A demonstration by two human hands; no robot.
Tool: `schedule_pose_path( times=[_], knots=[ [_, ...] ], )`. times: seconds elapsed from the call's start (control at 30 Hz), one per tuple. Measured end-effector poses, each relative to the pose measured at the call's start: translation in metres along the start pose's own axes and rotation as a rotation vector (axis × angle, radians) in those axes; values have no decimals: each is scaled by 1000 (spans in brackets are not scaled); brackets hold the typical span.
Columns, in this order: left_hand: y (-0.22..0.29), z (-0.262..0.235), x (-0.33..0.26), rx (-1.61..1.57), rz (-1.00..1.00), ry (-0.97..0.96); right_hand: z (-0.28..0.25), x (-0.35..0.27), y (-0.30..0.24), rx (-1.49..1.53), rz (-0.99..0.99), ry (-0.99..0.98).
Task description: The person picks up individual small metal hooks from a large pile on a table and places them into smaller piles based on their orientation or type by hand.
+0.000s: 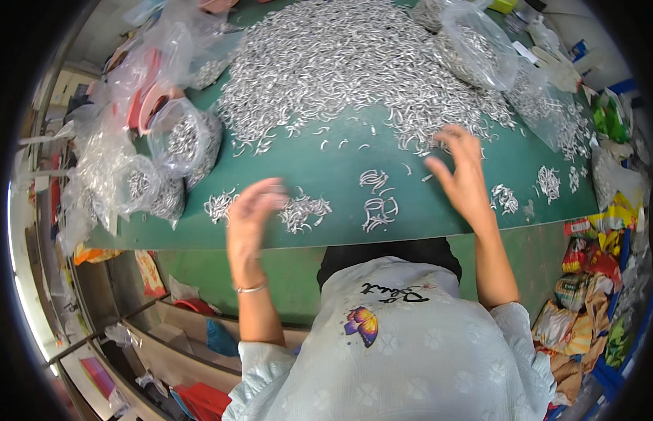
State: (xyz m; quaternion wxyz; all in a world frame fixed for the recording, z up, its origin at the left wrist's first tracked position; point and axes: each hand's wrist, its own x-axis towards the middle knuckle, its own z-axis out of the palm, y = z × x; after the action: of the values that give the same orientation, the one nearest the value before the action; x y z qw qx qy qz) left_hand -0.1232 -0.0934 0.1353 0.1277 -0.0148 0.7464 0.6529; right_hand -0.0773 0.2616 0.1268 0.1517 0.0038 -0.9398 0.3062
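A big heap of small curved silver metal pieces point(340, 63) covers the far part of the green table point(340, 224). Small sorted clusters of the same pieces point(305, 210) lie near the front edge. My left hand point(253, 207) hovers blurred over the cluster at the front left, fingers curled; whether it holds pieces is unclear. My right hand point(463, 168) reaches with fingers spread to the near edge of the heap, touching loose pieces.
Clear plastic bags point(179, 137) filled with metal pieces stand at the table's left edge, another bag point(474, 45) at the far right. Small clusters point(547, 182) lie at the right. Crumpled wrappers and packets point(586, 281) pile beside the table on the right.
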Motion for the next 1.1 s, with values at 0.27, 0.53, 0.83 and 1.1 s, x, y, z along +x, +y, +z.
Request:
schedule_pose_path(
  times=[0.27,0.53,0.83,1.1],
  knots=[
    [-72,-86,15,973,429,636,37,-15,14,-296,112,44],
    [-56,-68,8,1120,507,615,4,-5,15,-60,65,48],
    [-2,92,-12,710,527,3,36,-5,44,-194,-129,134],
    [-30,154,-10,719,615,-250,18,-14,44,43,-117,103]
  ],
)
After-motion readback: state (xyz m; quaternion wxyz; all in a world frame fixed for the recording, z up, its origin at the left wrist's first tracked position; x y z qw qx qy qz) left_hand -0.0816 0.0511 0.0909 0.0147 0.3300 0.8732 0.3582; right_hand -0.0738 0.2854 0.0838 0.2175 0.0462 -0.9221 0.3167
